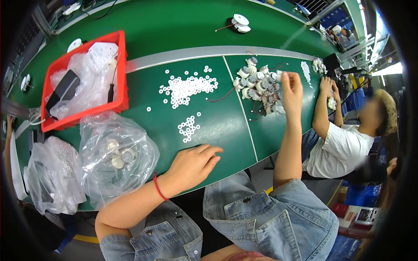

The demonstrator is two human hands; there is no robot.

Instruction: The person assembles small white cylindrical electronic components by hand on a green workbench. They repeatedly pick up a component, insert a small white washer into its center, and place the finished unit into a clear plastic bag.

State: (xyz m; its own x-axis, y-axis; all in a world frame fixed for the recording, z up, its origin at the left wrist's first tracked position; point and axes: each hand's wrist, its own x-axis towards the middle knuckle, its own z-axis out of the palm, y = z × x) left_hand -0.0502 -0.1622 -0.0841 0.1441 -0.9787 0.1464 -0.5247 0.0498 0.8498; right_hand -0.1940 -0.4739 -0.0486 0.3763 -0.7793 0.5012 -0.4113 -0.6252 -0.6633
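Observation:
My right hand (292,89) pinches a white-capped part, which looks like a small motor (279,76), at the right edge of a heap of similar parts (257,82). Those parts have white round caps, silvery bodies and thin dark red wires. Close to the table's front edge lies my left hand (193,167), empty, its fingers loosely stretched out and pointing right. Beyond it is a small group of white rings (188,128). Farther back, a larger heap of the same white rings (187,90) spreads over the green table (222,117).
A red bin (124,82) at left holds clear plastic, a black box and a screwdriver (111,89). Before it sit a clear bag with white parts (117,152) and a bag of rings (61,174). A white spool (240,22) stands behind. At right a co-worker (344,148) handles parts.

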